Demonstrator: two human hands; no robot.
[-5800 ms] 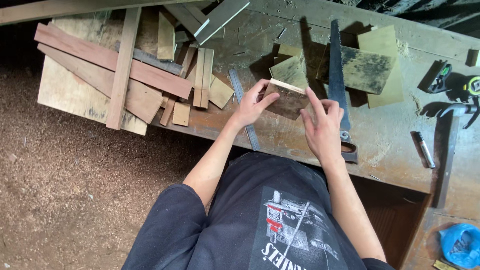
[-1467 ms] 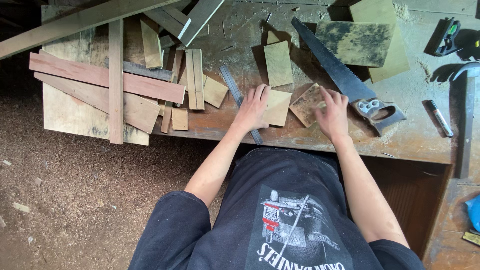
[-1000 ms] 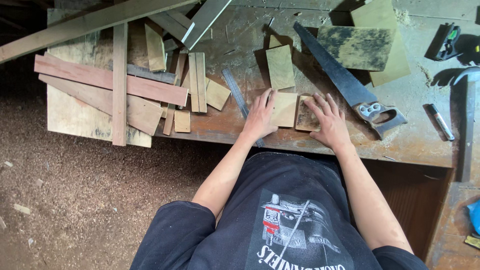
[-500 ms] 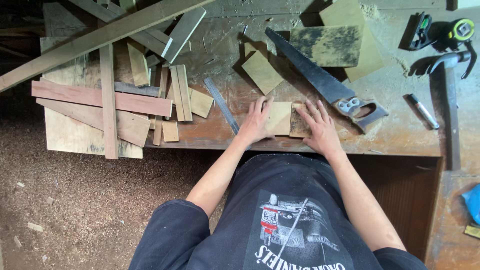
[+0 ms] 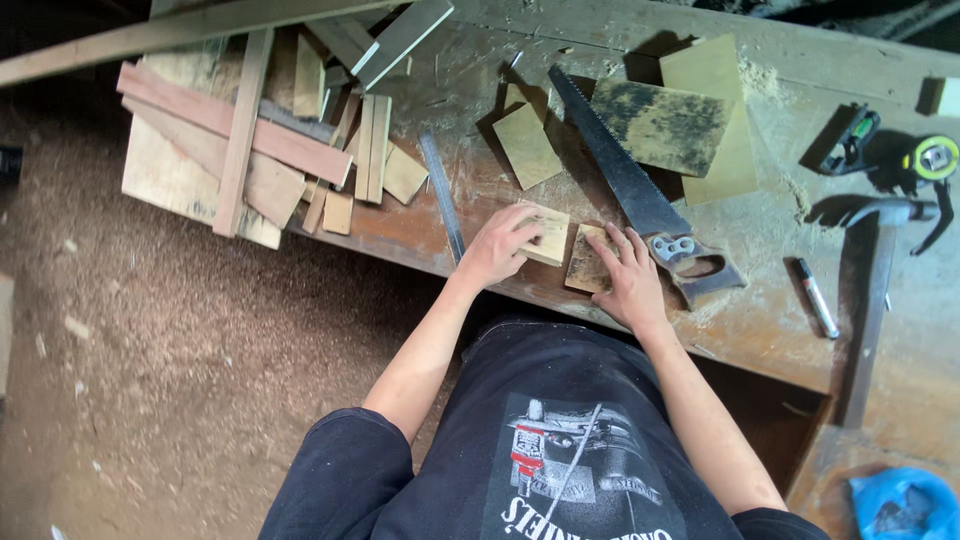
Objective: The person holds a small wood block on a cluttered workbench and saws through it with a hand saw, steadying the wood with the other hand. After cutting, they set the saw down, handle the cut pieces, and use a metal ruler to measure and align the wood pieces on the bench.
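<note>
My left hand (image 5: 497, 245) grips a pale square wooden block (image 5: 546, 236) lying on the worn workbench (image 5: 760, 320). My right hand (image 5: 630, 278) lies flat with spread fingers on a darker square wooden piece (image 5: 586, 262) right beside that block. The two pieces sit side by side near the bench's front edge. A hand saw (image 5: 634, 197) lies diagonally just beyond my right hand, its handle by my fingers. A metal ruler (image 5: 441, 195) lies just left of my left hand.
A pile of wooden slats and offcuts (image 5: 262, 150) covers the bench's left end. Flat boards (image 5: 690, 125) lie behind the saw. A hammer (image 5: 872, 290), a marker pen (image 5: 814, 297), a tape measure (image 5: 932, 157) and a small clamp-like tool (image 5: 850, 142) lie to the right. Sawdust covers the floor (image 5: 150, 380).
Both hands have drawn the two wooden pieces nearer the bench's front edge. The left hand now curls around the pale block instead of lying flat.
</note>
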